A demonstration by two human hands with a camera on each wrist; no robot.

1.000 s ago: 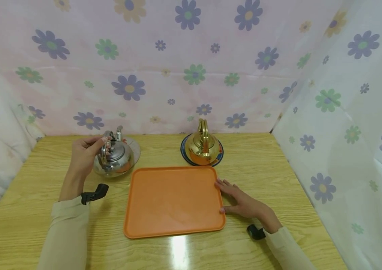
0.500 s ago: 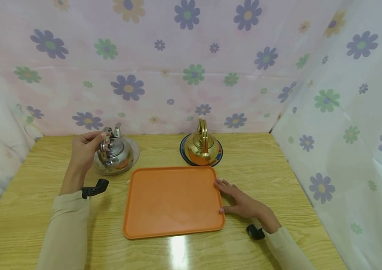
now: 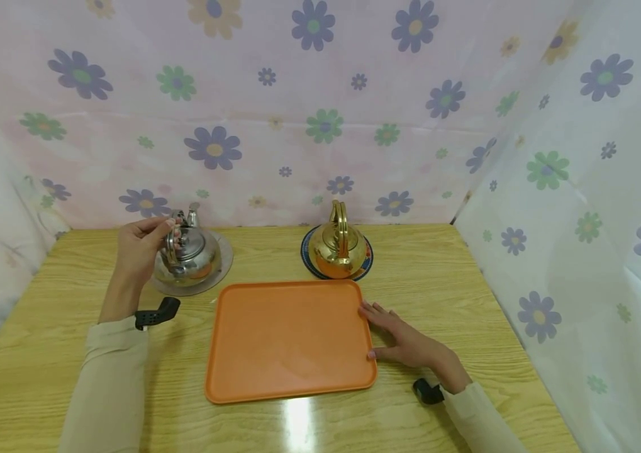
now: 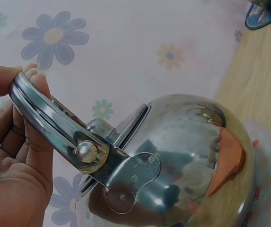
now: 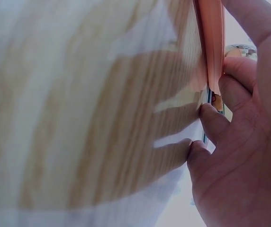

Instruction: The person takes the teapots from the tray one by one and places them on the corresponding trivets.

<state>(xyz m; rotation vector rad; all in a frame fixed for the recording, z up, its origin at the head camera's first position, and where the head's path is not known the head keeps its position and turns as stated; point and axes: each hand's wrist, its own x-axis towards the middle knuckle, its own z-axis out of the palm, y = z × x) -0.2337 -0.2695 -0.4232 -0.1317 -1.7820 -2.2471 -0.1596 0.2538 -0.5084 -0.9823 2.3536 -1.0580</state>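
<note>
My left hand [image 3: 141, 248] grips the upright handle of a shiny silver kettle [image 4: 173, 156], thumb and fingertips meeting round the top of the handle. The silver kettle sits over a pale round mat [image 3: 226, 251], its spout pointing away toward the back. The right hand [image 3: 402, 336] lies spread at the right edge of an orange tray [image 3: 292, 340]. Its fingers [image 5: 211, 123] are fairly straight, with thumb and fingertips at the tray's rim. Beyond the tray stands a golden kettle [image 3: 337, 255] on a blue-rimmed round mat [image 3: 312, 267].
The wooden table [image 3: 439, 296] carries all of this. A flowered curtain [image 3: 275, 113] rises along its back edge, and another flowered sheet [image 3: 592, 251] hangs at the right. Black cameras are strapped to both wrists.
The silver kettle has shifted slightly back and left with my left hand, and more of the pale mat shows in front of it. The right hand and tray have stayed in place.
</note>
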